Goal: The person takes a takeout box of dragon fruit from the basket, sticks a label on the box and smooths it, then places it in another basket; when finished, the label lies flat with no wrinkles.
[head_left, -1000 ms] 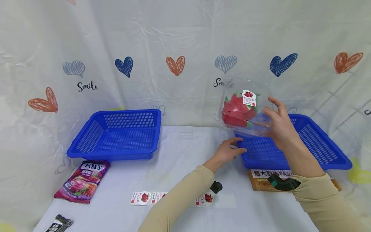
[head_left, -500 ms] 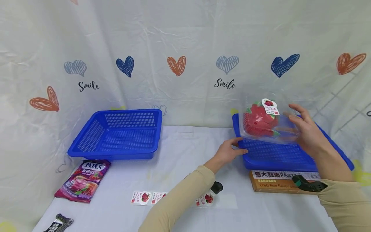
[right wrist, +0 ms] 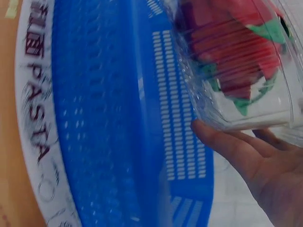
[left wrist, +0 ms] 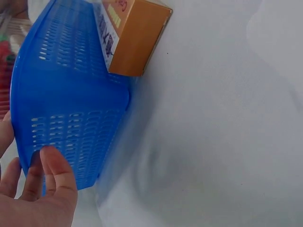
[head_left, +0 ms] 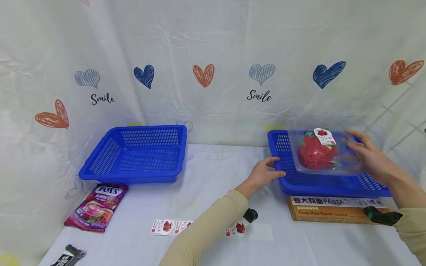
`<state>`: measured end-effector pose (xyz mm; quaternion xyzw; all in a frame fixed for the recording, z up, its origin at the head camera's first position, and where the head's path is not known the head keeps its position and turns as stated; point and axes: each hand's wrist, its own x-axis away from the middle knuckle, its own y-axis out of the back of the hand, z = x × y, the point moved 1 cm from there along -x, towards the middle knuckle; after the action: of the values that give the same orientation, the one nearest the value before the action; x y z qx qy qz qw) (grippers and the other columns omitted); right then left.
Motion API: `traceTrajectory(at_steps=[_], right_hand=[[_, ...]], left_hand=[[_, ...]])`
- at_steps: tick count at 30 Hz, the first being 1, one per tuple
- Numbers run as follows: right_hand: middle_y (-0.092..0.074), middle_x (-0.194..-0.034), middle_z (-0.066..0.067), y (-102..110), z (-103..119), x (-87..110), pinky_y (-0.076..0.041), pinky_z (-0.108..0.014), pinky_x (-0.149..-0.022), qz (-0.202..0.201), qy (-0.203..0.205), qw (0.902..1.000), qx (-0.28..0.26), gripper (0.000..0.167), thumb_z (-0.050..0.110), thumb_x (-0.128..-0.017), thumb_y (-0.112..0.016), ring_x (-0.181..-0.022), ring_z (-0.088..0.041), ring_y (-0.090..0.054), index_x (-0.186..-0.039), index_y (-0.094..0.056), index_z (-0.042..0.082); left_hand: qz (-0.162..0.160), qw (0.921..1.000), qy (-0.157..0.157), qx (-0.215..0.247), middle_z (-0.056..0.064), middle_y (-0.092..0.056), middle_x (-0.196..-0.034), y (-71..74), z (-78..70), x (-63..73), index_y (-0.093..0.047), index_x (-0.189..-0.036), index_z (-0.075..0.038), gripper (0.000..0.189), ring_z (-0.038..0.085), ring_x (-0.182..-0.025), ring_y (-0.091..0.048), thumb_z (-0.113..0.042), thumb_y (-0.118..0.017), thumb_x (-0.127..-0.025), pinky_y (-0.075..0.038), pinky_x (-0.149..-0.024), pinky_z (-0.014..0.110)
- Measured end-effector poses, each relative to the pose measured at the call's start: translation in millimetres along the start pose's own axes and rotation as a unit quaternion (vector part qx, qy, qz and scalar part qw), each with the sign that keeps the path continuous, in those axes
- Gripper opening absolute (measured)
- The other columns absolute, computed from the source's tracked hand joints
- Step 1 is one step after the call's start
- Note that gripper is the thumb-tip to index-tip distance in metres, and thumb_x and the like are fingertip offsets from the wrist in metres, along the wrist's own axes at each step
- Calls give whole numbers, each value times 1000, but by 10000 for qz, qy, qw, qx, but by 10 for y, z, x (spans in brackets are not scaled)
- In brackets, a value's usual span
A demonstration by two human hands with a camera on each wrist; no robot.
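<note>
My right hand (head_left: 376, 159) holds a clear plastic clamshell box (head_left: 347, 162) by its right end, over the right blue basket (head_left: 289, 186). Inside the box lies a red dragon fruit (head_left: 316, 151) with green tips, and a white sticker (head_left: 325, 136) with a fruit picture is on the lid. In the right wrist view, the thumb and fingers (right wrist: 227, 144) grip the box's edge. My left hand (head_left: 263, 173) grips the left rim of that basket; the left wrist view shows its fingertips (left wrist: 54, 161) at the basket's perforated end wall.
A second blue basket (head_left: 133, 177) stands at the back left, with a purple candy bag (head_left: 96, 208) before it. An orange pasta box (head_left: 332, 214) lies in front of the right basket. A strip of stickers (head_left: 163, 226) and a black wrapper (head_left: 70, 255) lie nearer.
My right hand has carried the clamshell box rightward and down, from beside and above the right basket to low over it. The left hand has stayed at the rim.
</note>
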<state>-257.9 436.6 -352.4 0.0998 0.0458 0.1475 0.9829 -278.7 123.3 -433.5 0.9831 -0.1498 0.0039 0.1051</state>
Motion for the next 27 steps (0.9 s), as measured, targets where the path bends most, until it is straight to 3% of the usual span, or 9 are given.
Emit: traceTrajectory(at_steps=[2, 6, 18, 25, 27], right_hand=[[-22, -149, 1, 15, -13, 20, -58, -37, -68, 5, -185, 9988, 443, 44, 24, -109, -26, -95, -4, -66, -150, -13, 36], [-7, -159, -8, 37, -53, 36, -57, -37, -71, 56, -504, 9915, 1196, 51, 29, -109, -24, -96, -1, -64, -154, -3, 38], [0, -150, -34, 57, -284, 39, -57, -38, -73, 62, -825, 9842, 1568, 54, 34, -108, -27, -93, 5, -61, -156, -1, 35], [2, -151, -36, 42, -328, 47, -56, -41, -76, 90, -1064, 9824, 1531, 56, 39, -108, -28, -93, 5, -58, -156, 1, 35], [2, -151, -35, 38, -321, 41, -56, -45, -78, 125, -1129, 9813, 1555, 57, 40, -107, -28, -99, -4, -60, -156, 1, 35]], left_hand=[[-15, 10000, 16, 6, -7, -57, -95, 2, -9, 5, -63, -129, -21, 51, 8, -72, -56, -18, -81, -81, -51, -63, 25], [-58, 10000, 46, -35, -8, -57, -95, 6, -22, 10, -63, -129, -23, 51, 8, -71, -56, -19, -81, -82, -50, -62, 25], [-110, 9994, 248, -200, -8, -57, -97, -2, -24, 1, -62, -130, -27, 51, 9, -71, -56, -23, -81, -82, -49, -62, 26], [-102, 9992, 251, -292, -6, -57, -96, -10, -45, 31, -62, -131, -25, 51, 11, -68, -56, -22, -80, -83, -48, -60, 26], [-116, 9991, 276, -308, -6, -57, -96, -11, -50, 37, -62, -130, -25, 51, 11, -69, -56, -22, -80, -83, -48, -60, 26]])
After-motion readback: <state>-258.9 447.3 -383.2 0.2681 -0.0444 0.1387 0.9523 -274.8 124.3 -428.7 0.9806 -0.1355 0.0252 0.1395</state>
